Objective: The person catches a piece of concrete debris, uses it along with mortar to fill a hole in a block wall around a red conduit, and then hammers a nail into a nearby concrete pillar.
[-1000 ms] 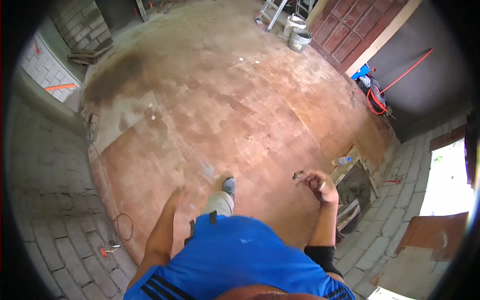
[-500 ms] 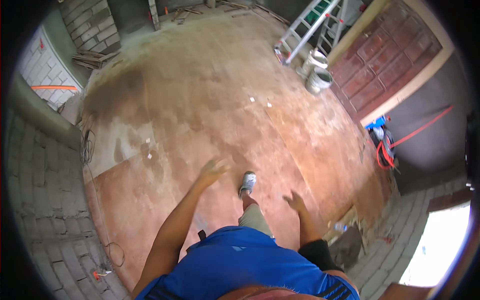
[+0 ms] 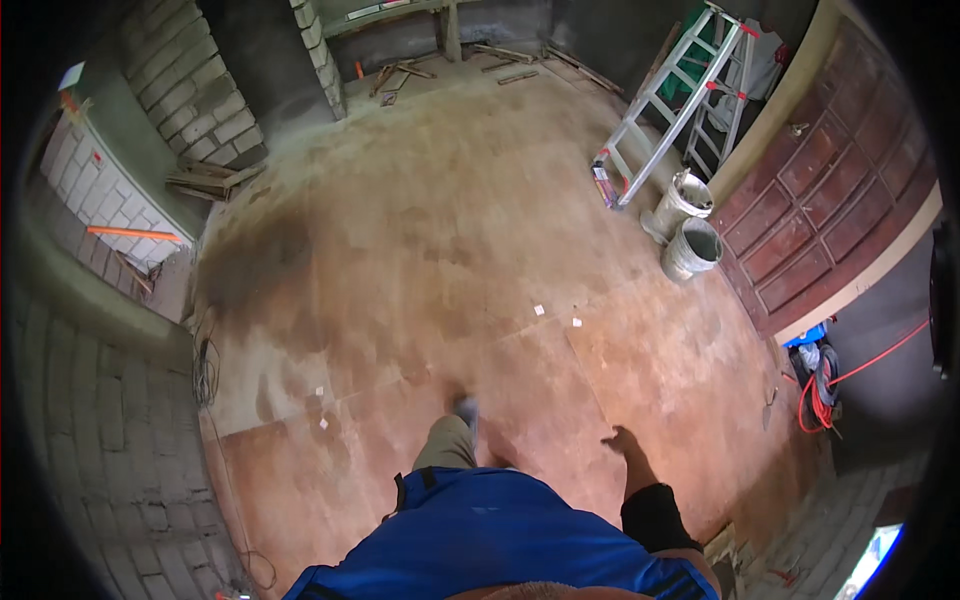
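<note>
My right hand (image 3: 622,440) hangs over the reddish-brown floor (image 3: 430,280), empty, with its fingers apart. A black sleeve or band (image 3: 655,518) covers part of that arm near the elbow. My left hand and forearm are out of the picture. Ahead of my right hand, two small white squares (image 3: 538,310) lie on the floor near a seam. Another pair of small white pieces (image 3: 322,424) lies to the left. One of my feet (image 3: 466,408), blurred by motion, is stretched out below my khaki shorts (image 3: 446,444).
At the far right an aluminium stepladder (image 3: 680,110) stands behind two dirty buckets (image 3: 692,250), beside a dark red panelled door (image 3: 820,190). A red hose (image 3: 820,405) hangs at the right. Coiled cable (image 3: 206,372) lies along the left block wall (image 3: 110,420); wood scraps (image 3: 405,75) lie far ahead.
The floor, buckets and ladder have come nearer and shifted lower in view. My left hand has dropped out of the picture. A different leg is now forward; my right hand stays empty.
</note>
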The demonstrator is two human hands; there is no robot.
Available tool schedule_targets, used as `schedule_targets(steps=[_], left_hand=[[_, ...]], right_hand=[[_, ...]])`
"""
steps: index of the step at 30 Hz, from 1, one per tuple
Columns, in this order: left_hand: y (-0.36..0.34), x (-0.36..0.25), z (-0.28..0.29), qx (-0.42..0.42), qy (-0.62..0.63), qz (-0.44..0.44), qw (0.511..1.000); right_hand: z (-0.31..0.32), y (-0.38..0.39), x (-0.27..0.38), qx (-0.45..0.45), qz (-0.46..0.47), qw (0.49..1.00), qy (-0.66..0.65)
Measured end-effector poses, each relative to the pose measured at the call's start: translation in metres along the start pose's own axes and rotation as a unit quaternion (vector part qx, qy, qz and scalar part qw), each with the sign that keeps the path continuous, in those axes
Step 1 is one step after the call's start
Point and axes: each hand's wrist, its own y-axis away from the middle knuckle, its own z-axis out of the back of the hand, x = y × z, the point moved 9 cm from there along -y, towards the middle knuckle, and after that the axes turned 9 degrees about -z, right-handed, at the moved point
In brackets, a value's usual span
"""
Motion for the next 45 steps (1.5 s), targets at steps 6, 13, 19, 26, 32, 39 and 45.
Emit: schedule_targets(steps=[6,13,19,26,32,39,45], left_hand=[[-0.193,-0.190,0.045,0.067,-0.101,-0.089,0.989],[-0.431,-0.484,0.279,-0.244,-0.128,-0.225,0.935],[-0.522,-0.728,0.351,-0.180,0.075,-0.281,0.940],[-0.605,-0.729,0.347,-0.105,-0.205,-0.123,0.965],[-0.583,-0.747,0.306,-0.003,-0.069,0.039,0.997],[-0.655,-0.927,0.318,-0.010,0.073,0.036,0.997],[-0.877,-1.063,0.387,0.057,-0.014,-0.013,0.998]], right_hand=[[0.155,-0.133,0.149,-0.044,0.027,0.990,-0.129],[0.290,-0.185,0.260,0.073,-0.072,0.995,-0.009],[0.329,-0.296,0.272,0.094,-0.165,0.978,-0.081],[0.403,-0.447,0.449,0.214,-0.122,0.968,-0.042],[0.561,-0.651,0.575,0.080,-0.057,0.984,-0.147],[0.754,-0.830,0.754,-0.002,0.043,0.988,-0.147],[0.829,-0.961,0.810,-0.018,0.021,0.998,-0.057]])
